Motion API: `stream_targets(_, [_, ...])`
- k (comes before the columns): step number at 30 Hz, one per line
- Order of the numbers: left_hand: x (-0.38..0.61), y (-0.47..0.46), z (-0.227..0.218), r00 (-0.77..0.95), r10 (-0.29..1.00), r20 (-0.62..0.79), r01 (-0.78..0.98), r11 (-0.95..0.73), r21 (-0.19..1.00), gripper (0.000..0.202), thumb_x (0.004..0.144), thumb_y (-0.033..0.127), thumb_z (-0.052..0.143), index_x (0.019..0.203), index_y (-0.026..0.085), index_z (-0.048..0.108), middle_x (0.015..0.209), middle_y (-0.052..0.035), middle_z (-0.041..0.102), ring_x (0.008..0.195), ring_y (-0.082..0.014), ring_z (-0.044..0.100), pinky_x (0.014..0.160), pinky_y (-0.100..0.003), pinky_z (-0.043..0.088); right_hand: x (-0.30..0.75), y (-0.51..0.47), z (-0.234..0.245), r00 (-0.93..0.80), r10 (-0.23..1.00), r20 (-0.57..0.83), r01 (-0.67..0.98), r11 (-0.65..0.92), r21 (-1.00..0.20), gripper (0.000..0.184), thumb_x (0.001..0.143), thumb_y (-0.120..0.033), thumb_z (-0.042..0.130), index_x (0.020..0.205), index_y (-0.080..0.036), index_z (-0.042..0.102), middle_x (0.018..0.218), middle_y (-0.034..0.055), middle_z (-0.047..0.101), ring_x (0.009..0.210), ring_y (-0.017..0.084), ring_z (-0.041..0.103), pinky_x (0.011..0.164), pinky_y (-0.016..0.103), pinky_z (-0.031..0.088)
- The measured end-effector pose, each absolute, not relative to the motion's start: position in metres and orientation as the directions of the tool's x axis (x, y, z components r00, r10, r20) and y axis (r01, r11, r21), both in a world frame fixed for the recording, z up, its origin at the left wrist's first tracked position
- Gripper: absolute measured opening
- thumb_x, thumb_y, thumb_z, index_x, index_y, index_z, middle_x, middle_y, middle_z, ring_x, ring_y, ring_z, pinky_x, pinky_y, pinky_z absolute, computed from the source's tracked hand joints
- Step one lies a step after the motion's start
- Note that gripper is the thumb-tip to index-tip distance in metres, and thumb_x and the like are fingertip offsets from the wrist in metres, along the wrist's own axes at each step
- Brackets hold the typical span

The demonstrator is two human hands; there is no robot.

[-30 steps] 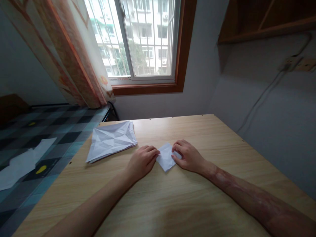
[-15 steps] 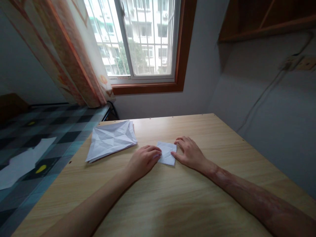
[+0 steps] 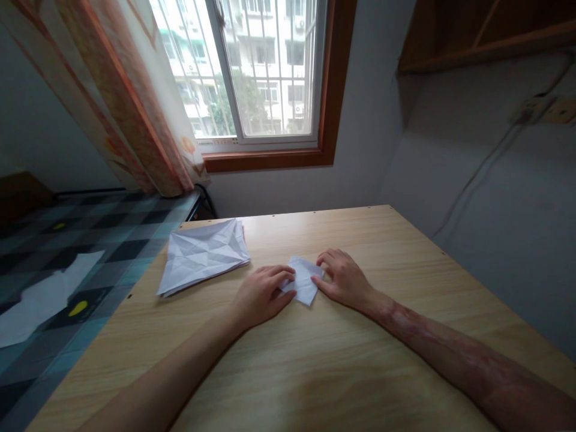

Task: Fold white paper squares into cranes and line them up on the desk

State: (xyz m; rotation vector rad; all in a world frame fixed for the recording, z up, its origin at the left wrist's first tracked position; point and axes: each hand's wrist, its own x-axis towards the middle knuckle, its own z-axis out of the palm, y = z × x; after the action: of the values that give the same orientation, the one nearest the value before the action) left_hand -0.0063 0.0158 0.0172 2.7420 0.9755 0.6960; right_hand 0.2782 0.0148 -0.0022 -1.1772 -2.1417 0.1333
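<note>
Mid-tabletop, folded paper: small white piece lying between the two hands, well apart from the side edges; one corner points toward the near edge. Central spot presumably gives both hands equal reach.
Left hand: at the paper's left side, thumb and fingers parted and touching it. Likely steadies that side; cannot tell whether it pinches or only presses.
Right hand: at the paper's right side, thumb on the paper, fingers curled by its far-right edge. Likely braces against the left hand; pinch likewise cannot be told.
Creased sheets: white stack near the tabletop's far-left corner, probably set there to leave working room.
Tabletop: bare wood under the paper; firm backing for creases, I judge.
Loose paper: white, on checked cloth beyond the tabletop's left edge.
</note>
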Motion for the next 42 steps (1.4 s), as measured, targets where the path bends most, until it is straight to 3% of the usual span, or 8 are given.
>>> stream_targets(6, [-0.0048,0.0158,0.0213,0.693,0.628,0.355,0.548,-0.778,0.306,0.023,0.105,0.035,0.067,0.126,0.027,0.073,0.142,-0.0081,0.078,0.127,-0.0290,0.076,0.111,-0.047,0.060,0.2749,0.0137,0.0031,-0.439,0.724,0.532,0.668,0.659,-0.346,0.017,0.098,-0.023,0.075,0.114,-0.023,0.071,0.116,0.0099,0.076,0.112,0.031,0.068,0.102,0.048,0.052])
stream_targets(12, [-0.0042,0.0163,0.0208,0.697,0.619,0.362,0.539,-0.785,0.304,0.029,0.103,0.032,0.068,0.131,0.027,0.072,0.142,-0.0087,0.077,0.130,-0.0285,0.074,0.115,-0.048,0.058,0.2751,0.0131,0.0031,-0.571,0.654,0.496,0.589,0.748,-0.307,0.035,0.103,-0.022,0.069,0.138,-0.027,0.072,0.139,0.0104,0.075,0.125,0.031,0.068,0.112,0.050,0.052])
stream_targets(16, [-0.0049,0.0165,0.0191,0.686,0.630,0.364,0.546,-0.777,0.314,0.033,0.101,0.030,0.069,0.134,0.027,0.070,0.144,-0.0087,0.076,0.133,-0.0282,0.072,0.117,-0.048,0.057,0.2755,0.0139,0.0029,-0.639,0.617,0.460,0.545,0.784,-0.296,0.036,0.103,-0.020,0.067,0.138,-0.027,0.074,0.142,0.0097,0.076,0.125,0.030,0.071,0.113,0.051,0.054])
stream_targets(20, [-0.0063,0.0169,0.0187,0.687,0.640,0.344,0.560,-0.768,0.310,0.031,0.101,0.029,0.068,0.132,0.026,0.067,0.147,-0.0098,0.075,0.135,-0.0291,0.071,0.117,-0.049,0.056,0.2739,0.0127,0.0046,-0.651,0.604,0.461,0.512,0.797,-0.320,0.033,0.108,-0.021,0.063,0.136,-0.026,0.077,0.146,0.0091,0.076,0.132,0.029,0.072,0.117,0.050,0.055])
stream_targets(26, [-0.0069,0.0175,0.0187,0.690,0.638,0.343,0.556,-0.770,0.313,0.036,0.100,0.029,0.068,0.136,0.026,0.066,0.149,-0.0109,0.073,0.136,-0.0297,0.071,0.117,-0.050,0.057,0.2733,0.0089,0.0051,-0.671,0.584,0.457,0.443,0.810,-0.385,0.042,0.108,-0.021,0.059,0.149,-0.025,0.071,0.156,0.0102,0.069,0.145,0.029,0.067,0.127,0.050,0.051])
stream_targets(32, [-0.0068,0.0166,0.0197,0.679,0.647,0.347,0.573,-0.762,0.301,0.034,0.097,0.026,0.069,0.132,0.028,0.069,0.154,-0.0106,0.070,0.139,-0.0319,0.069,0.117,-0.052,0.057,0.2749,0.0096,0.0047,-0.644,0.613,0.458,0.433,0.785,-0.442,0.038,0.110,-0.019,0.056,0.144,-0.024,0.074,0.148,0.0107,0.075,0.139,0.027,0.070,0.123,0.049,0.055])
stream_targets(38, [-0.0056,0.0159,0.0202,0.681,0.642,0.353,0.548,-0.766,0.336,0.028,0.098,0.025,0.068,0.125,0.027,0.070,0.153,-0.0110,0.071,0.139,-0.0305,0.069,0.118,-0.051,0.056,0.2750,0.0130,0.0037,-0.667,0.620,0.412,0.488,0.782,-0.388,0.048,0.115,-0.032,0.053,0.162,-0.022,0.058,0.165,0.0132,0.061,0.153,0.030,0.057,0.130,0.053,0.046])
stream_targets(42, [-0.0044,0.0142,0.0207,0.682,0.646,0.343,0.561,-0.763,0.321,0.027,0.097,0.024,0.069,0.124,0.027,0.070,0.154,-0.0105,0.070,0.140,-0.0310,0.068,0.120,-0.052,0.055,0.2769,0.0153,-0.0009,-0.675,0.646,0.356,0.526,0.760,-0.382,0.054,0.117,-0.036,0.050,0.170,-0.026,0.049,0.172,0.0096,0.053,0.161,0.029,0.048,0.134,0.054,0.040])
